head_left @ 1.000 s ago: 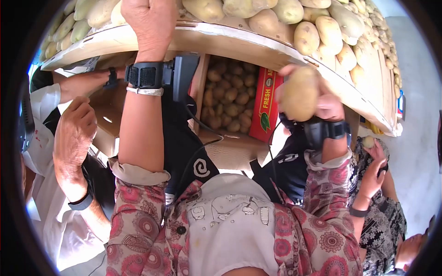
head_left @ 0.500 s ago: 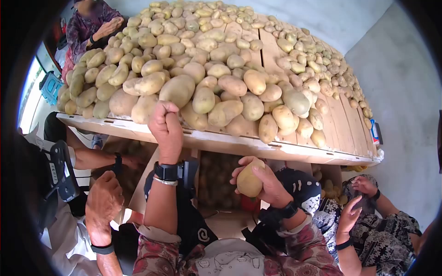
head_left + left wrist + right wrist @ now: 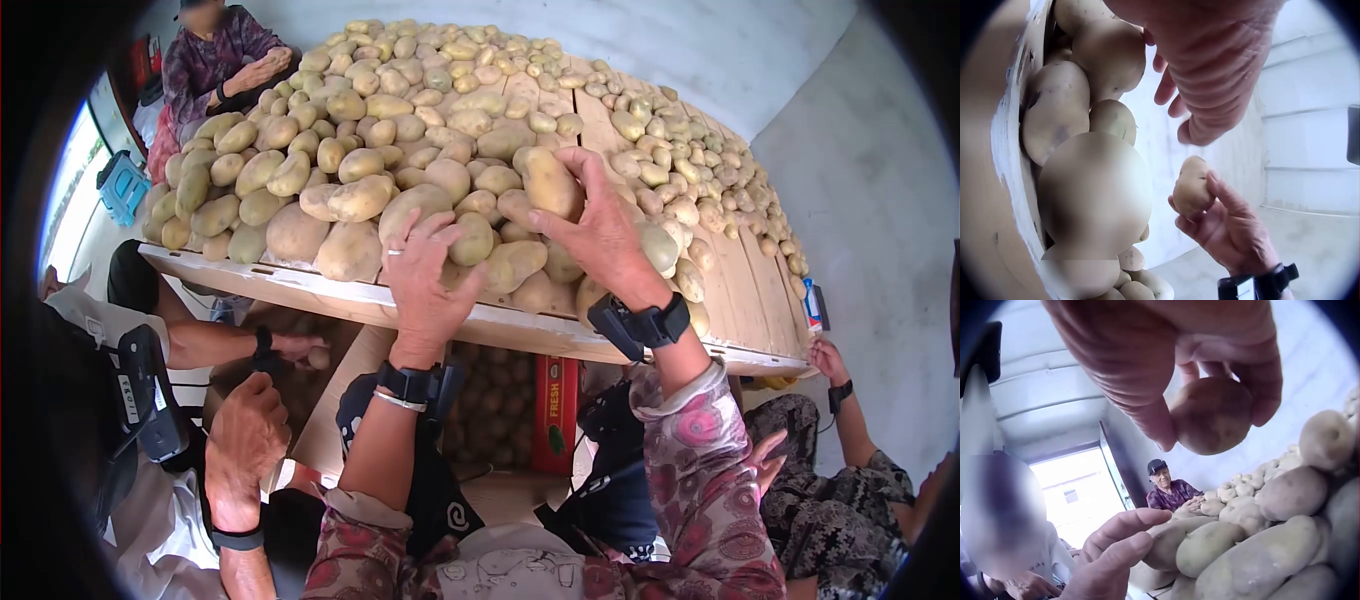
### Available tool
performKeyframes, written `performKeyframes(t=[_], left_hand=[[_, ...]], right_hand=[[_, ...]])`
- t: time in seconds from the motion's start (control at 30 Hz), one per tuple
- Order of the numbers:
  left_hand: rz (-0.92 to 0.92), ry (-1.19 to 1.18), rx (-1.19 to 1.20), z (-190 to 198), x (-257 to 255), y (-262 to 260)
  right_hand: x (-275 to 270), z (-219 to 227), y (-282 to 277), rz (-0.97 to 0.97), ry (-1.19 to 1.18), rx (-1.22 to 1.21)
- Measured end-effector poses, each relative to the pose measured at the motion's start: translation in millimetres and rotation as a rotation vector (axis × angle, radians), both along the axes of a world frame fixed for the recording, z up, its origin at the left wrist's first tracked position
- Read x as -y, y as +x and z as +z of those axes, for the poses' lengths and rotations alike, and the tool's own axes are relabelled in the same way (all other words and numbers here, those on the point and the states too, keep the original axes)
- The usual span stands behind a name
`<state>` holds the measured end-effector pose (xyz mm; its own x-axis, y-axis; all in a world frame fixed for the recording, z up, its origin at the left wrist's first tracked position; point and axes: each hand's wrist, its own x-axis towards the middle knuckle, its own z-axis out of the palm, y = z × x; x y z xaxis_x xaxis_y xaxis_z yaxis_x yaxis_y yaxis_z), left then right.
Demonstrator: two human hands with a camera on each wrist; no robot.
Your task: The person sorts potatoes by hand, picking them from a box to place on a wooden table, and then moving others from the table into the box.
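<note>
My right hand [image 3: 603, 232] holds a potato [image 3: 552, 184] between thumb and fingers, just above the pile. The right wrist view shows that potato [image 3: 1212, 415] pinched from both sides, and in the left wrist view the potato [image 3: 1194, 188] is held clear of the others. My left hand [image 3: 428, 278] lies over the pile's front edge, fingers spread and slightly bent near a large potato [image 3: 414, 212] and a rounder potato [image 3: 471, 240]. Whether its fingertips touch them is unclear. No potato shows inside the left hand.
Potatoes cover much of the slatted wooden table, whose pale front rim [image 3: 330, 289] runs below my hands. Under it sits a box of potatoes with a red panel [image 3: 554, 413]. Other people's hands are at the left [image 3: 246, 440] and right [image 3: 828, 360]; another person [image 3: 217, 62] sits at the far left.
My right hand has risen from below the table edge to above the pile with the potato. My left hand has gone from curled fingers to spread ones, shifting right and slightly down in view.
</note>
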<state>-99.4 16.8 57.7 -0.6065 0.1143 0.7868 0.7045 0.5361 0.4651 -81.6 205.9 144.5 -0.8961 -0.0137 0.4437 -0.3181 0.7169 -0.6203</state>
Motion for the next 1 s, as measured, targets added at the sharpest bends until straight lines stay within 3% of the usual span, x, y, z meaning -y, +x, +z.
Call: performKeyframes(t=[0.07,0.13,0.17,0.2,0.37,0.43,0.47,0.53,0.63,0.67,0.7,0.73,0.77,0.83,0.93,0.97,1.0], left_hand=[[-0.026,-0.014,0.081,-0.2,-5.0,3.4],[0.054,-0.209,0.061,3.1,-9.2,7.4],[0.051,-0.242,0.095,-2.2,-9.5,3.9],[0.051,-0.241,0.095,-5.7,-10.7,2.0],[0.050,-0.240,0.121,-11.6,-9.0,-0.3],[0.048,-0.267,0.102,-13.5,-7.1,-1.6],[0.043,-0.274,0.081,-15.5,-6.2,-2.7],[0.019,-0.180,0.002,-24.5,-7.3,-9.4],[0.075,-0.129,-0.093,-8.8,-6.4,-9.6],[0.073,0.014,-0.213,-1.0,-5.4,-12.2],[0.067,0.153,-0.328,-0.1,-3.1,-11.1],[0.072,0.144,-0.318,-2.2,1.2,-10.3],[0.053,0.190,-0.246,-3.5,5.8,-10.3],[0.054,0.266,-0.138,-6.7,6.7,-5.8],[0.083,0.215,-0.298,-8.5,2.5,-3.9],[-0.017,0.321,0.070,-16.9,7.9,4.7],[-0.018,0.316,0.068,-17.9,11.5,7.7]], right_hand=[[3.3,-12.5,-8.4,-0.007,0.020,0.006],[2.0,-30.8,-12.0,0.030,0.338,-0.041],[5.4,-30.2,-9.5,0.053,0.252,0.136],[6.0,-29.2,-7.2,0.053,0.253,0.136],[0.3,-35.6,-7.9,0.063,0.159,0.041],[-1.0,-38.5,-3.1,0.068,0.205,-0.223],[2.3,-40.7,13.6,0.065,0.186,-0.152],[6.8,-34.4,28.7,0.089,-0.285,-0.004],[3.3,-46.1,76.4,0.202,-0.487,0.265],[-4.5,-72.4,84.2,0.324,-0.624,0.394],[-7.9,-95.8,94.4,0.301,-0.626,0.668],[-5.2,-122.2,100.1,0.281,-0.594,0.899],[-12.4,-165.3,104.1,0.473,-0.452,0.930],[-12.0,-240.5,111.7,0.531,-0.081,1.187],[-12.1,-328.3,113.1,0.447,0.101,1.015],[-11.9,-348.9,105.4,0.304,0.079,1.036],[-9.7,-355.6,96.8,0.154,0.054,1.055]])
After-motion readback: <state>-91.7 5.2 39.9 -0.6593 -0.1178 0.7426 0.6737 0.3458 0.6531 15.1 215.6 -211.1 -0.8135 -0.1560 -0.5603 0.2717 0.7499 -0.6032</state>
